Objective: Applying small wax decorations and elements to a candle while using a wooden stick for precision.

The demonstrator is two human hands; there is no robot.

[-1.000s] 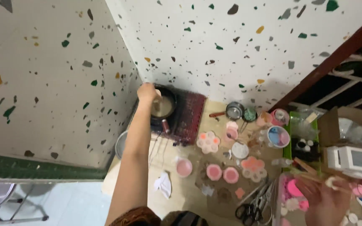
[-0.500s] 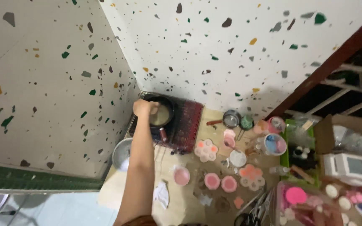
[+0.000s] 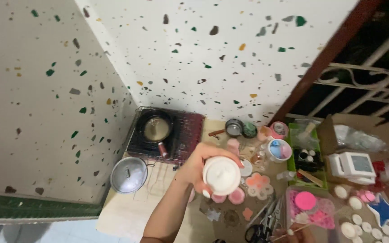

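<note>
Terrazzo walls, white w/ green, brown and orange chips, meet in a corner above a low pale worktop (image 3: 127, 211) crowded w/ small craft things.

Nearest to the camera: the left hand (image 3: 201, 164) is now raised over the middle of the worktop, fingers curled around a small white jar (image 3: 221, 175), its round lid facing up to the camera. Half a sec ago this same hand was stretched far out to the small black pan (image 3: 155, 129) in the corner; it has come back from there and holds the jar, well apart from the pan. So the pan is left alone now, w/ pale liquid inside, and the work has moved to the jar. I cannot tell if the jar is open or closed tight.

Right hand: not visible in this moment, so its state I cannot tell.

Just below and beside the jar lie pink round moulds (image 3: 237, 196) and a flower-shaped pink piece (image 3: 256, 181). At the lower edge, scissors (image 3: 255, 229); to the right, a box w/ a pink lid (image 3: 305, 200) and white round caps (image 3: 361, 225).

Further: a metal lid (image 3: 128, 175) lies on the worktop, left of the pan's red wire rack (image 3: 187, 135). Behind, a small metal cup (image 3: 234, 128), a blue-and-pink cup (image 3: 279, 150), a green tray (image 3: 306, 157) and a white scale (image 3: 352, 165).
</note>
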